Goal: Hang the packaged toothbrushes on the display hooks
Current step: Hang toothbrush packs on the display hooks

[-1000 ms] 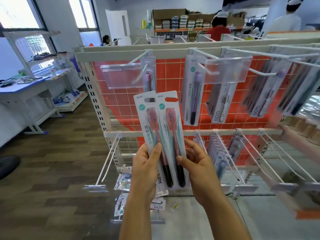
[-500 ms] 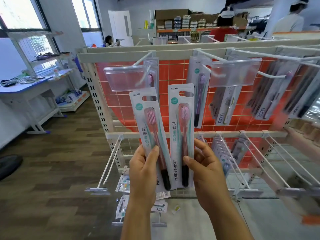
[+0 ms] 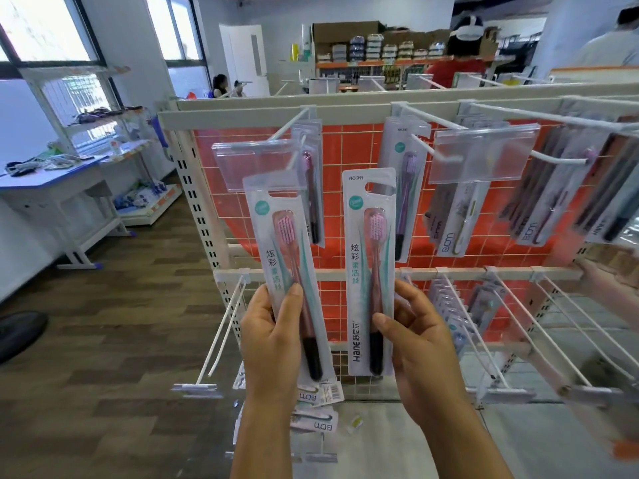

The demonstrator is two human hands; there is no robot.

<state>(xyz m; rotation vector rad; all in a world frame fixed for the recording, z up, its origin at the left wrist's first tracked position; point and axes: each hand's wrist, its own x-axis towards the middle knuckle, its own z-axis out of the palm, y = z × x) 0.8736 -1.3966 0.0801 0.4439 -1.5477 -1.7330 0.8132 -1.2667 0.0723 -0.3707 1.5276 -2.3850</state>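
Near the front of the display rack [image 3: 242,114], both hands full and raised, neither pack on a hook yet. Grips the left toothbrush pack [image 3: 287,257] low in the left hand [image 3: 273,340], thumb across its front; pinches the right toothbrush pack [image 3: 370,257] low between thumb and fingers [image 3: 406,297] of the right hand [image 3: 425,344]. Could easily miss the hang hole [image 3: 380,188] of the right toothbrush pack when reaching for the middle hook [image 3: 432,150]: thin card top free to wobble and bend with so low a grip. Could also snag the left toothbrush pack on the clear label holder [image 3: 256,164] of the left hook [image 3: 288,127], overlapping the pack's top in this view. Might jostle the hanging packs [image 3: 313,202] behind. With both tried at once, might slacken one grip and drop a pack to the floor [image 3: 103,340].
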